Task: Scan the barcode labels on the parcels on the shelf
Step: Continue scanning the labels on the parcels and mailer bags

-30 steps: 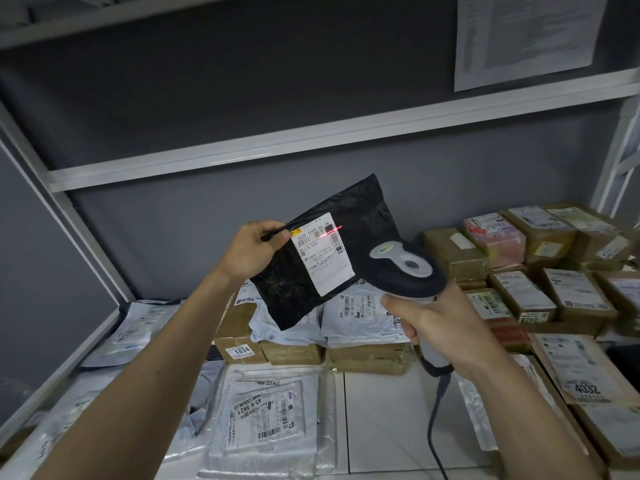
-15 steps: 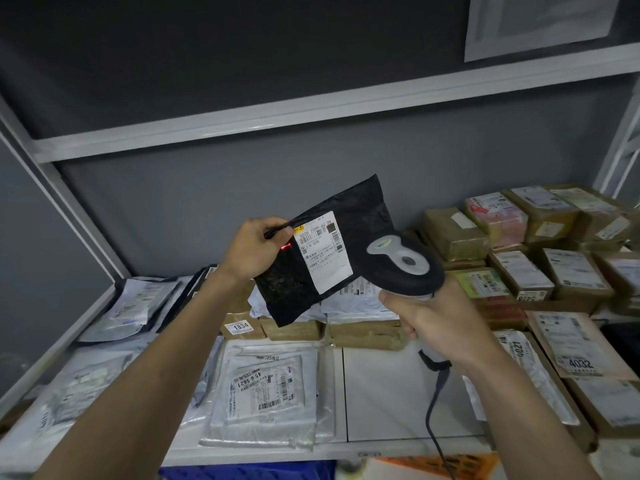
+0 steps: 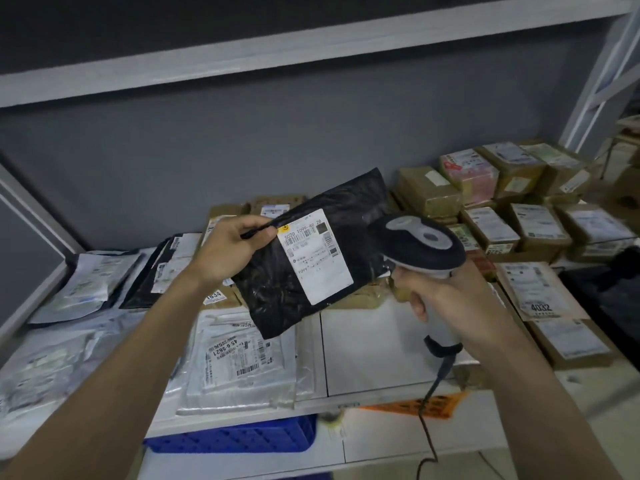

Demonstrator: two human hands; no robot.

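From the head camera, the left hand (image 3: 230, 249) pinches the top corner of a black parcel (image 3: 311, 254), held up tilted above the shelf (image 3: 374, 358). Its white label (image 3: 317, 256) reads "502D T099-40 28" over a barcode. The right hand (image 3: 446, 296) grips the handle of a scanner (image 3: 420, 242), just beside the parcel's right edge. Below lie a clear bag (image 3: 239, 355) marked "45-6-5621" and a brown envelope (image 3: 540, 292) marked "4032".
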